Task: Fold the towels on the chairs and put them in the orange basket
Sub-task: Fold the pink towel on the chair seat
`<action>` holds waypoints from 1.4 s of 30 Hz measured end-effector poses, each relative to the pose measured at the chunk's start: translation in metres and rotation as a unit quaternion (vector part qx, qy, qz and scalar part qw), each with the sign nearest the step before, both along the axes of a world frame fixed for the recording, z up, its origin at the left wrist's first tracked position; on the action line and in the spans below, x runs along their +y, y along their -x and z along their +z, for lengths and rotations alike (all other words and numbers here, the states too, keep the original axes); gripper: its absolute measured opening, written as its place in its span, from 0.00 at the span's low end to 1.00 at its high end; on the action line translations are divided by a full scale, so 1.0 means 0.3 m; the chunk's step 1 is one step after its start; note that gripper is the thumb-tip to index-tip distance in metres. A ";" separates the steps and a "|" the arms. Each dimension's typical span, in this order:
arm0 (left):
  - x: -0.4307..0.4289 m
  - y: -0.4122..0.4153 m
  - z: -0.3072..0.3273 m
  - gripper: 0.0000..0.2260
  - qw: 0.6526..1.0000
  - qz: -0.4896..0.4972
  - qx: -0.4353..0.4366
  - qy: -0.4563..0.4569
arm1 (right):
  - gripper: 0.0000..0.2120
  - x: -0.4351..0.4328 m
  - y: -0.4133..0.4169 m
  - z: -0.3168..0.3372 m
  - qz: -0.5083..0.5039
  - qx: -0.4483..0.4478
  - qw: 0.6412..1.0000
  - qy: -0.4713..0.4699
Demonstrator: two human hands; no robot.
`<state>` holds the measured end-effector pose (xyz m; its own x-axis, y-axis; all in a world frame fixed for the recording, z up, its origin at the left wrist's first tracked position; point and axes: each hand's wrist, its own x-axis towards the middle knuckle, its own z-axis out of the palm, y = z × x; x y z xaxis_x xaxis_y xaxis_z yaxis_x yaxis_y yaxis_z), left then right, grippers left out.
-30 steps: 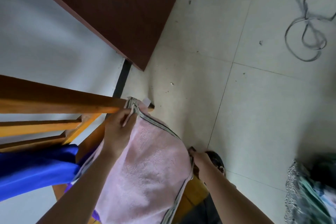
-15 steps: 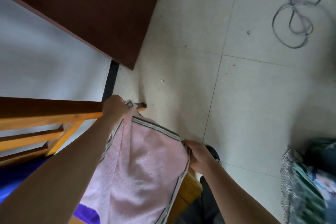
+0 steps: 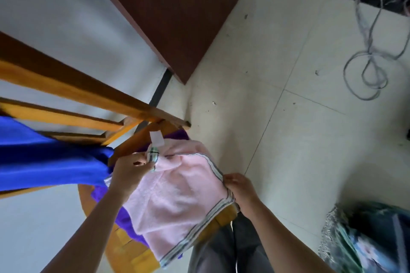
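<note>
Folding the pink towel [image 3: 177,195] over the chair [image 3: 88,93] seat
Left hand [image 3: 131,168] is pinching 1 striped corner and right hand [image 3: 240,188] is gripping the opposite edge; either grip slipping is probably risking the fold collapsing.

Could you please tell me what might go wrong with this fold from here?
The pink towel is held at only two points, by the left hand and the right hand. Its lower edge hangs past the chair seat and could slide off. It lies on the purple towel, which may get dragged along.
</note>
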<state>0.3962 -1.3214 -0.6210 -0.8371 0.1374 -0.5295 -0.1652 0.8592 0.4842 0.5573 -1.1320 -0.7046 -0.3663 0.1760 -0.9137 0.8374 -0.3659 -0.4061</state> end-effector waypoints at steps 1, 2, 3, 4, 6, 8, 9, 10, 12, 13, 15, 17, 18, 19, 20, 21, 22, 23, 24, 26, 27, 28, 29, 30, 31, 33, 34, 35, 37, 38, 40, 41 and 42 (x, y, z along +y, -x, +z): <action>-0.041 -0.026 0.008 0.05 1.000 0.014 -0.002 0.007 | 0.07 -0.004 -0.007 0.014 0.009 0.003 1.000 -0.007; -0.077 -0.051 0.019 0.04 0.999 0.037 -0.005 0.010 | 0.06 -0.005 -0.014 0.026 0.018 0.004 1.000 -0.018; -0.114 -0.075 0.022 0.05 0.998 0.060 -0.007 0.008 | 0.06 -0.004 -0.022 0.036 0.028 0.009 0.999 -0.028; -0.146 -0.099 0.026 0.08 0.997 0.077 -0.006 0.013 | 0.06 -0.002 -0.030 0.041 0.046 0.015 0.998 -0.038; -0.211 -0.145 0.030 0.16 0.993 0.110 -0.008 0.034 | 0.07 -0.004 -0.039 0.056 0.112 0.042 0.991 -0.061; -0.272 -0.191 0.026 0.20 0.988 0.151 -0.014 0.042 | 0.07 -0.011 -0.040 0.067 0.187 0.070 0.975 -0.099; -0.301 -0.216 0.025 0.20 0.983 0.177 -0.018 0.038 | 0.07 -0.012 -0.036 0.069 0.212 0.085 0.966 -0.119; -0.326 -0.239 0.025 0.19 0.979 0.202 -0.021 0.030 | 0.07 -0.012 -0.032 0.072 0.234 0.101 0.957 -0.141; -0.372 -0.295 0.039 0.13 0.965 0.259 -0.027 0.008 | 0.08 -0.017 -0.015 0.083 0.278 0.146 0.928 -0.201; -0.394 -0.328 0.047 0.10 0.955 0.293 -0.033 -0.004 | 0.08 -0.022 -0.003 0.093 0.295 0.178 0.910 -0.232; -0.438 -0.396 0.057 0.06 0.936 0.350 -0.033 -0.031 | 0.09 -0.046 0.028 0.128 0.316 0.236 0.874 -0.284; -0.476 -0.450 0.054 0.04 0.921 0.385 -0.027 -0.053 | 0.10 -0.082 0.062 0.153 0.355 0.285 0.829 -0.326; -0.492 -0.474 0.051 0.02 0.914 0.400 -0.024 -0.060 | 0.11 -0.103 0.076 0.153 0.376 0.305 0.807 -0.340; -0.505 -0.495 0.050 0.01 0.907 0.415 -0.021 -0.063 | 0.11 -0.124 0.087 0.150 0.395 0.321 0.786 -0.351; -0.511 -0.511 0.051 0.01 0.901 0.429 -0.018 -0.065 | 0.10 -0.141 0.098 0.150 0.419 0.320 0.776 -0.346; -0.520 -0.530 0.048 0.02 0.894 0.442 -0.015 -0.070 | 0.10 -0.157 0.109 0.144 0.445 0.314 0.768 -0.338; -0.534 -0.548 0.045 0.03 0.887 0.455 -0.012 -0.075 | 0.10 -0.173 0.122 0.132 0.475 0.303 0.757 -0.330; -0.544 -0.559 0.040 0.06 0.881 0.465 -0.013 -0.084 | 0.09 -0.180 0.135 0.116 0.512 0.287 0.745 -0.318; -0.552 -0.567 0.033 0.08 0.876 0.472 -0.012 -0.094 | 0.09 -0.182 0.152 0.097 0.542 0.269 0.739 -0.296; -0.557 -0.567 0.032 0.09 0.874 0.473 -0.019 -0.112 | 0.08 -0.185 0.199 0.075 0.567 0.220 0.756 -0.242; -0.558 -0.563 0.032 0.09 0.874 0.470 -0.022 -0.122 | 0.07 -0.187 0.221 0.076 0.569 0.190 0.771 -0.214; -0.565 -0.564 0.032 0.09 0.871 0.472 -0.022 -0.132 | 0.07 -0.195 0.232 0.069 0.577 0.159 0.779 -0.189; -0.571 -0.565 0.030 0.08 0.870 0.473 -0.023 -0.138 | 0.07 -0.198 0.237 0.068 0.588 0.135 0.779 -0.170; -0.574 -0.562 0.030 0.07 0.870 0.471 -0.024 -0.144 | 0.07 -0.194 0.234 0.065 0.594 0.112 0.782 -0.152; -0.578 -0.560 0.033 0.06 0.870 0.467 -0.029 -0.152 | 0.08 -0.189 0.227 0.063 0.592 0.095 0.790 -0.130; -0.590 -0.550 0.041 0.05 0.873 0.453 -0.038 -0.175 | 0.09 -0.184 0.210 0.062 0.571 0.080 0.812 -0.092; -0.594 -0.544 0.042 0.06 0.877 0.443 -0.044 -0.180 | 0.09 -0.183 0.201 0.062 0.560 0.076 0.821 -0.077; -0.598 -0.535 0.043 0.05 0.881 0.433 -0.052 -0.183 | 0.08 -0.186 0.195 0.064 0.551 0.072 0.828 -0.067; -0.600 -0.516 0.051 0.04 0.891 0.407 -0.069 -0.189 | 0.07 -0.192 0.181 0.065 0.528 0.065 0.845 -0.055; -0.606 -0.507 0.056 0.06 0.894 0.397 -0.082 -0.190 | 0.07 -0.194 0.174 0.064 0.515 0.061 0.853 -0.053; -0.613 -0.489 0.072 0.10 0.899 0.375 -0.116 -0.194 | 0.08 -0.187 0.164 0.062 0.493 0.058 0.866 -0.060; -0.621 -0.485 0.076 0.15 0.900 0.364 -0.129 -0.201 | 0.10 -0.181 0.160 0.064 0.480 0.061 0.872 -0.069; -0.628 -0.479 0.081 0.20 0.899 0.357 -0.144 -0.208 | 0.11 -0.172 0.158 0.068 0.463 0.066 0.880 -0.080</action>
<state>0.5398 -1.5098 -0.5966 -0.6274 -0.1450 -0.7651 -0.7726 0.2390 0.5882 0.5099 -1.1834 -0.6841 -0.5216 -0.1316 -0.8429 0.6876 0.5200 -0.5067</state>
